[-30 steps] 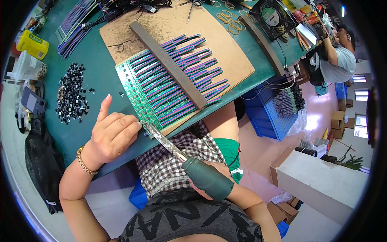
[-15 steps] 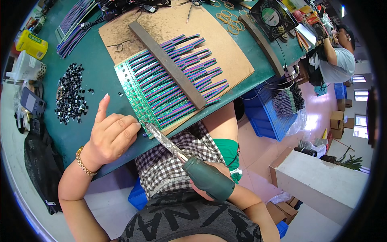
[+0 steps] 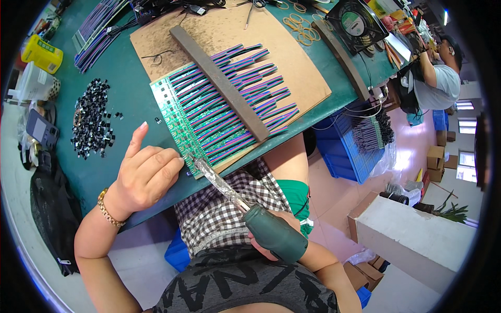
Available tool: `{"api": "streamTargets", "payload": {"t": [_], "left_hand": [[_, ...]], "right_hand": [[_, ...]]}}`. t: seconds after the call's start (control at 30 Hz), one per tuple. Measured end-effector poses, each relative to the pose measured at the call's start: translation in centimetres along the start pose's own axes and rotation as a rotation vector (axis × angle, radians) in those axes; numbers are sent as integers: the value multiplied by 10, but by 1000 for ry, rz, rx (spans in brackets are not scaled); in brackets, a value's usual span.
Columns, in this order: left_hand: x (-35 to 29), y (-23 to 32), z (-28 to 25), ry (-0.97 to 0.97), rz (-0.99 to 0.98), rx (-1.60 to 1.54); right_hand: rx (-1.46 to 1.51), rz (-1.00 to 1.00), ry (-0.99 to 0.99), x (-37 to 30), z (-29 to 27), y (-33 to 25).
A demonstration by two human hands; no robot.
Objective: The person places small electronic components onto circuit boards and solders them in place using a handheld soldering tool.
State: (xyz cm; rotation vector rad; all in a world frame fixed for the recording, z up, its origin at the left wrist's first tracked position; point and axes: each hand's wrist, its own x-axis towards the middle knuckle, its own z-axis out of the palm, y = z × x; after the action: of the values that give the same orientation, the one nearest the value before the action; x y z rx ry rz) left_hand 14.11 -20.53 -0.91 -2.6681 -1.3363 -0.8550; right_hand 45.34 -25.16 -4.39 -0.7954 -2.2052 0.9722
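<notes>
A green circuit board panel [image 3: 169, 113] lies tilted on brown cardboard, with rows of black, purple and blue wires [image 3: 209, 125] running off its right side. A dark metal bar [image 3: 219, 83] rests across the wires. At the board's near corner my left hand [image 3: 146, 177] has its fingers pinched together, the little finger raised; what they hold, if anything, is hidden. My right hand [image 3: 288, 221] grips the dark green handle of a soldering iron [image 3: 276, 236]. The iron's pale, crusted tip points at the board's near corner, close beside my left fingertips.
Left of the board lies a heap of small black parts [image 3: 94, 122]. Further out are a yellow container [image 3: 42, 53] and a clear tub [image 3: 37, 83]. A second bar [image 3: 342, 60], rubber bands [image 3: 302, 30] and a fan [image 3: 354, 25] sit at the right. A person [image 3: 438, 78] works beyond.
The soldering iron has moved a little to the right at the board's corner. My left hand keeps its pinch there, and the whole view has shifted slightly.
</notes>
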Motion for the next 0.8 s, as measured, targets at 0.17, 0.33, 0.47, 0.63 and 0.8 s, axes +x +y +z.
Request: {"api": "streamTargets", "payload": {"t": [0.17, 0.33, 0.47, 0.63, 0.8], "left_hand": [[1, 0, -1, 5, 7, 10], [2, 1, -1, 1, 10, 25], [2, 0, -1, -7, 13, 15], [3, 0, -3, -22, 18, 23], [3, 0, -3, -22, 17, 25]], "right_hand": [[36, 39, -33, 1, -1, -1], [-127, -60, -50, 7, 3, 2], [-25, -33, -3, 13, 1, -2], [51, -33, 3, 11, -4, 0], [62, 6, 3, -3, 0, 5]]}}
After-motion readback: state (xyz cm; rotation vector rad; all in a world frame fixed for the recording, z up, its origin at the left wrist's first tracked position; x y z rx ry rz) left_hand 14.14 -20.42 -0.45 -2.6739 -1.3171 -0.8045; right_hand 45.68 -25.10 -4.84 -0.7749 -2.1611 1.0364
